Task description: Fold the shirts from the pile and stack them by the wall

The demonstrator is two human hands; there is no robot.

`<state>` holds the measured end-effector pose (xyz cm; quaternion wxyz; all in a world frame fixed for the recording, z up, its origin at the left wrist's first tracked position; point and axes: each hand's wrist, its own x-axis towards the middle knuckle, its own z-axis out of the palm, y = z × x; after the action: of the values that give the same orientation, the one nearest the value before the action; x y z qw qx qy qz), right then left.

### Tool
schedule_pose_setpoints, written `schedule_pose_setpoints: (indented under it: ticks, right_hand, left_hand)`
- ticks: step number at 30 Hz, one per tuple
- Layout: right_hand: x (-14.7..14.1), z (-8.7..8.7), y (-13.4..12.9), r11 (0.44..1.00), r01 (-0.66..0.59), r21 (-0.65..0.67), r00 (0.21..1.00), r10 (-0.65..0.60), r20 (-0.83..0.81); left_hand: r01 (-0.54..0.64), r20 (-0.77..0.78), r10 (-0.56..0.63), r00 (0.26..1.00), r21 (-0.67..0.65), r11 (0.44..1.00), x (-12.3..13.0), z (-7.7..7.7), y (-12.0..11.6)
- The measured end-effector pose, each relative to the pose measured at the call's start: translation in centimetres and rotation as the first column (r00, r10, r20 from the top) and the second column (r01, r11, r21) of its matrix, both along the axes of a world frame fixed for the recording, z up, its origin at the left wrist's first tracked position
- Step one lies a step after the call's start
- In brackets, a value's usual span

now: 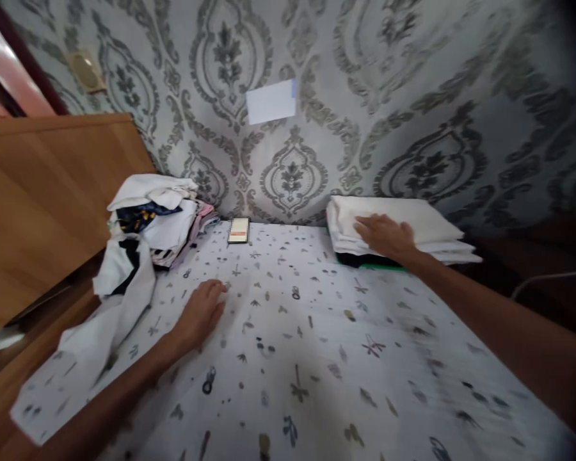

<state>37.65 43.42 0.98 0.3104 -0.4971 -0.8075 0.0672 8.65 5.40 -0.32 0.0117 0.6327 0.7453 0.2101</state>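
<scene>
On top of a stack of folded cloths (427, 221) at the right lies my right hand (384, 235), its fingers stretched flat over the white uppermost piece. Lower layers of that stack show white, black and a green edge. My left hand (202, 314) is over the printed white sheet (288, 346), left of the middle, with fingers loosely extended and nothing in them. Beyond it, to the upper left, rises a heap of crumpled clothes (168, 224) in white, dark blue and pink. A white and black garment (125, 275) hangs down the heap's near side.
A small dark-framed card or phone-like object (239, 230) lies by the wall. A wooden panel (52, 205) borders the bed on the left. The patterned wall (292, 173) stands behind, with a white paper (271, 102) on it. A pale cable (552, 278) runs at far right.
</scene>
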Motion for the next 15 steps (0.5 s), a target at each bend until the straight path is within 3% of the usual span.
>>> schedule_pose_setpoints:
  ticks: [2, 4, 6, 8, 10, 12, 13, 15]
  right_hand:
    - [0.0, 0.9, -1.2, 1.000, 0.007, -0.020, 0.998, -0.006, 0.066]
    - [0.3, 1.5, -2.9, 1.000, 0.002, 0.005, 0.994, -0.002, 0.107]
    - [0.6, 1.6, -5.2, 0.998, -0.045, 0.051, 0.994, 0.040, 0.098]
    - [0.9, 1.2, -8.5, 0.991, -0.131, 0.036, 0.991, 0.130, 0.038]
    - [0.6, 0.5, -12.9, 0.971, -0.227, -0.072, 0.972, 0.222, -0.079]
    - [-0.4, -0.1, -18.0, 0.910, -0.336, -0.242, 0.928, 0.277, -0.249]
    - [-1.2, -0.4, -20.6, 0.847, -0.417, -0.330, 0.890, 0.306, -0.339]
    - [-3.2, -0.8, -25.4, 0.645, -0.569, -0.511, 0.803, 0.301, -0.515]
  left_hand:
    - [-0.203, -0.210, 0.197, 0.958, -0.007, 0.979, -2.8, 0.6, -2.6]
    - [-0.398, -0.362, 0.368, 0.856, -0.009, 0.917, -5.5, 1.2, -5.1]
    - [-0.551, -0.442, 0.485, 0.755, -0.027, 0.834, -7.9, 1.8, -7.5]
    - [-0.644, -0.454, 0.542, 0.707, -0.099, 0.758, -9.9, 2.2, -9.5]
    - [-0.666, -0.411, 0.553, 0.725, -0.214, 0.715, -11.1, 2.5, -10.4]
    - [-0.621, -0.296, 0.548, 0.782, -0.301, 0.724, -11.0, 2.8, -10.1]
    - [-0.566, -0.192, 0.533, 0.824, -0.318, 0.761, -10.3, 3.0, -9.6]
    - [-0.368, 0.109, 0.411, 0.905, -0.284, 0.885, -7.3, 3.4, -8.4]
